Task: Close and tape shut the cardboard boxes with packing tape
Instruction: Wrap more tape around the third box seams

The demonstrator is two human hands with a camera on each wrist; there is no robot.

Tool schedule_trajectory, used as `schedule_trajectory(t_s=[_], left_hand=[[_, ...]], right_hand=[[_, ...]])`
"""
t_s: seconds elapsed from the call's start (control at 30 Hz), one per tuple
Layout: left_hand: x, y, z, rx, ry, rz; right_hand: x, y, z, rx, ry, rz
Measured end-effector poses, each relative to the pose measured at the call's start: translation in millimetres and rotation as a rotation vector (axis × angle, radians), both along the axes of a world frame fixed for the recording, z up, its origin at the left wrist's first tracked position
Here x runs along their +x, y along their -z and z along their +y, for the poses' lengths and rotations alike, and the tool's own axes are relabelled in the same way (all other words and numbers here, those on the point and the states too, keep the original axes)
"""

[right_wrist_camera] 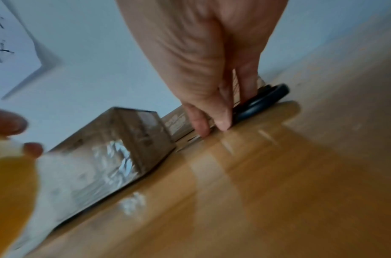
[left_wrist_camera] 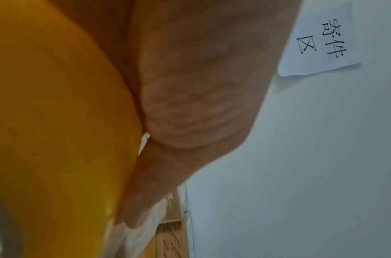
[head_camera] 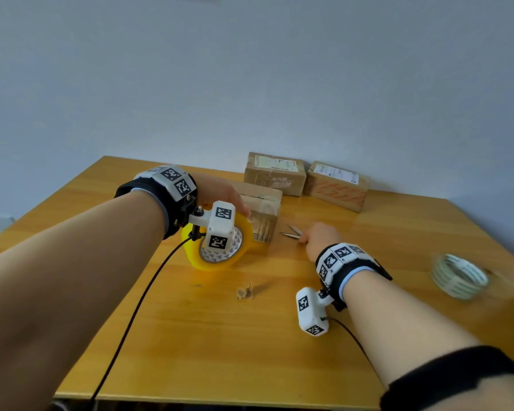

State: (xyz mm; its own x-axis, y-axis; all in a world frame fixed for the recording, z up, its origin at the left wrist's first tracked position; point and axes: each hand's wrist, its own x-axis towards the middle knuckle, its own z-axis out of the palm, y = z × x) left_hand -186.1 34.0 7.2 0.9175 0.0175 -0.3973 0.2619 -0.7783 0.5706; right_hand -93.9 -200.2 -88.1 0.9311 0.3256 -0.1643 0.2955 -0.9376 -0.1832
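Observation:
My left hand (head_camera: 235, 203) grips the yellow packing tape roll (head_camera: 220, 250) from above, just left of a small closed cardboard box (head_camera: 263, 213). Shiny clear tape covers that box's near face, and a strip still runs from the roll (right_wrist_camera: 9, 192) to the box (right_wrist_camera: 123, 143). In the left wrist view the roll (left_wrist_camera: 57, 122) fills the left side under my fingers (left_wrist_camera: 190, 87). My right hand (head_camera: 316, 237) is down on the table right of the box, fingers (right_wrist_camera: 223, 115) pinching the black handle of the scissors (right_wrist_camera: 262, 99). The scissors' blades (head_camera: 293, 232) point towards the box.
Two taped cardboard boxes (head_camera: 275, 173) (head_camera: 337, 186) stand at the back against the wall. A pale tape roll (head_camera: 457, 277) lies at the right edge of the wooden table (head_camera: 220, 336). A crumpled tape scrap (head_camera: 245, 292) lies mid-table. A paper sign (left_wrist_camera: 322, 34) hangs on the wall.

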Motion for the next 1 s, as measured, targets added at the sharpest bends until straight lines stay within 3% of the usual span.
schedule_trajectory(t_s=[0.1, 0.17, 0.23, 0.3, 0.37, 0.47, 0.63, 0.77, 0.83, 0.9, 1.0], left_hand=[[-2.0, -0.7, 11.4, -0.111, -0.015, -0.012], [-2.3, -2.1, 19.4, -0.197, -0.089, 0.005], [-1.5, -2.5, 25.7, -0.238, -0.163, 0.023], [0.1, -0.4, 31.0, -0.230, -0.192, 0.020], [0.8, 4.7, 35.2, -0.223, -0.200, 0.015], [-0.8, 11.2, 38.9, -0.269, -0.221, 0.027], [1.6, 15.6, 39.1, -0.201, -0.228, 0.014], [5.5, 11.3, 28.3, -0.195, -0.200, 0.012], [12.0, 8.6, 25.2, -0.176, -0.183, 0.010], [13.9, 2.5, 16.7, -0.184, -0.200, -0.017], [16.3, -7.3, 7.2, -0.215, -0.269, -0.111]], right_hand=[[1.6, -11.4, -5.8, -0.013, 0.125, -0.045], [-4.1, -23.4, 4.3, 0.171, 0.151, -0.134], [-10.5, -34.7, 23.9, 0.394, 0.047, -0.173], [-20.3, -48.0, 47.1, 0.438, -0.156, -0.114], [-28.1, -56.1, 64.7, 0.332, -0.296, -0.039], [-27.8, -51.8, 68.0, 0.137, -0.361, -0.016], [-19.6, -55.8, 48.1, 0.012, -0.210, -0.185], [-18.7, -71.5, 43.3, -0.181, -0.161, -0.151], [-17.4, -77.8, 44.3, -0.056, -0.159, -0.176], [-18.8, -81.8, 45.5, 0.242, -0.150, -0.226], [-28.5, -89.4, 48.9, 0.657, -0.207, 0.020]])
